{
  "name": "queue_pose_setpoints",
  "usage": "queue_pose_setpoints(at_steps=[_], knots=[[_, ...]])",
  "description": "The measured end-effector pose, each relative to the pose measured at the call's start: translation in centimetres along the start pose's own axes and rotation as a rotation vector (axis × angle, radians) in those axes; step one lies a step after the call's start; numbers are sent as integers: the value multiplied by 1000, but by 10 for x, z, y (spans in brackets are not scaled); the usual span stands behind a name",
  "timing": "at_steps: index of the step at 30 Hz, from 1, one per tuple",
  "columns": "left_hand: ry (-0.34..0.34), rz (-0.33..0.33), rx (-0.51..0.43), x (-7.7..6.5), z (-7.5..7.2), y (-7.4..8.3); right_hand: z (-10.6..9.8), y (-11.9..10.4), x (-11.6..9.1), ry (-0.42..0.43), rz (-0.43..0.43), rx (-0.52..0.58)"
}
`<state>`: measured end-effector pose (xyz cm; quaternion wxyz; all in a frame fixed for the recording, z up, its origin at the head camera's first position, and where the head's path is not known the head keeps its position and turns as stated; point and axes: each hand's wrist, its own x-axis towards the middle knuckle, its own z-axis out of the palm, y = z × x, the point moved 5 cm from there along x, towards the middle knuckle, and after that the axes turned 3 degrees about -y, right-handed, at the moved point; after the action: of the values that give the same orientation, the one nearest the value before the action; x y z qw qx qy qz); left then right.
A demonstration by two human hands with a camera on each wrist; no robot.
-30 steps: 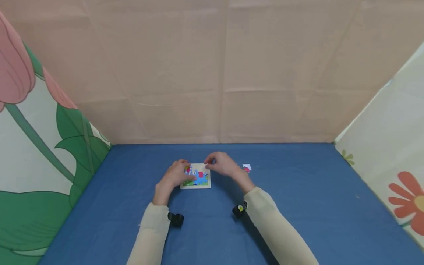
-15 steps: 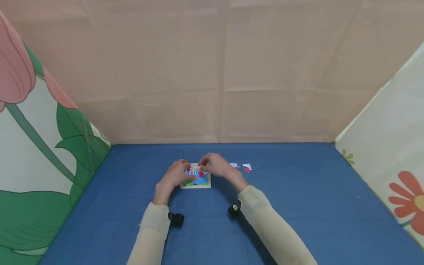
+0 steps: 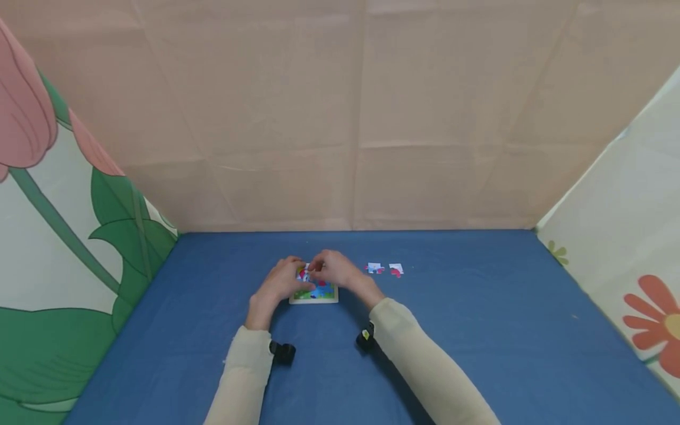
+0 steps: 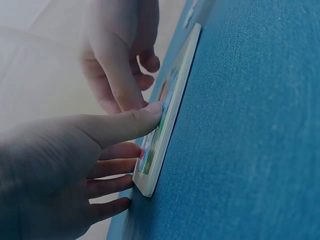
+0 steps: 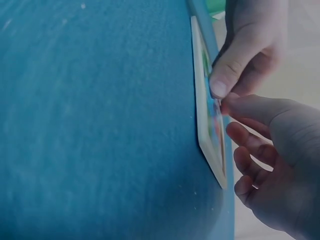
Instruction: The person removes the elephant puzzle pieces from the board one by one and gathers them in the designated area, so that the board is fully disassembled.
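Observation:
A small square jigsaw puzzle in a pale wooden frame [image 3: 313, 301] lies on the blue table, showing a blue and green picture. My left hand [image 3: 280, 280] rests at its left side; in the left wrist view the thumb [image 4: 150, 111] lies straight over the picture and the fingers reach along the frame's edge. Over the far part of the puzzle, my right hand [image 3: 336, 270] pinches a puzzle piece, mostly hidden by its thumb and forefinger. In the right wrist view these fingertips [image 5: 230, 104] meet right at the picture, close to the left thumb.
Two loose puzzle pieces lie to the right of the frame, one white and blue with pink [image 3: 374, 268], the other white and pink [image 3: 395, 270]. A beige cloth wall [image 3: 350, 118] rises behind the table, with flower-printed panels at both sides.
My right hand has moved left across the far part of the puzzle, uncovering the nearer of the two loose pieces. My left hand has stayed in place.

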<state>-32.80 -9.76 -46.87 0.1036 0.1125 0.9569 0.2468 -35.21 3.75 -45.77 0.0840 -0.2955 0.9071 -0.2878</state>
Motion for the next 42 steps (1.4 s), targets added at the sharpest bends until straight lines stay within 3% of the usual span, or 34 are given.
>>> queue_pose_setpoints(at_steps=[6, 15, 21, 29, 42], knots=[[-8, 3, -6, 0, 0, 1, 5, -1, 4, 23, -15, -26], [-2, 21, 1, 0, -1, 1, 9, -3, 7, 15, 48, -77], [9, 31, -22, 0, -2, -1, 9, -3, 8, 1, 85, -40], [34, -4, -35, 0, -4, -8, 10, -2, 10, -51, 157, 39], [40, -11, -27, 3, -3, -7, 11, -1, 10, -6, 177, 15]])
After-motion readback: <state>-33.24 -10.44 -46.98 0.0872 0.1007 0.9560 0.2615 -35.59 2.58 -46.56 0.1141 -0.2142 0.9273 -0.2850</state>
